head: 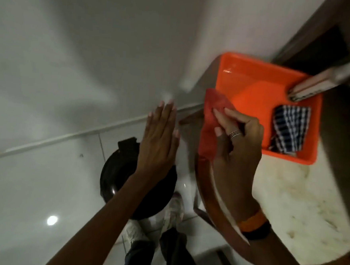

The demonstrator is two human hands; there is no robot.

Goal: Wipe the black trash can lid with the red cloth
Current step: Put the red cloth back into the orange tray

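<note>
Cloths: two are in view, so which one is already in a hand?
The red cloth, pinched by the right hand at the orange tray's edge. The blue-and-white checked cloth lies untouched inside the tray.

At right I see a pale marbled surface [285, 194] with a brown rim, carrying an orange tray [256, 76]; lower left, the glossy white floor [31, 184] carries the black trash can [117, 176].

The right hand [236, 140] pinched the red cloth [211, 122] at the near-left corner of the orange tray [256, 76], which sat on a round table [290, 192]. A checked cloth [288, 130] lay inside the tray. Left of the tray, the left hand [159, 139] hovered flat, fingers spread, above the black trash can lid [117, 176] on the floor.
</note>
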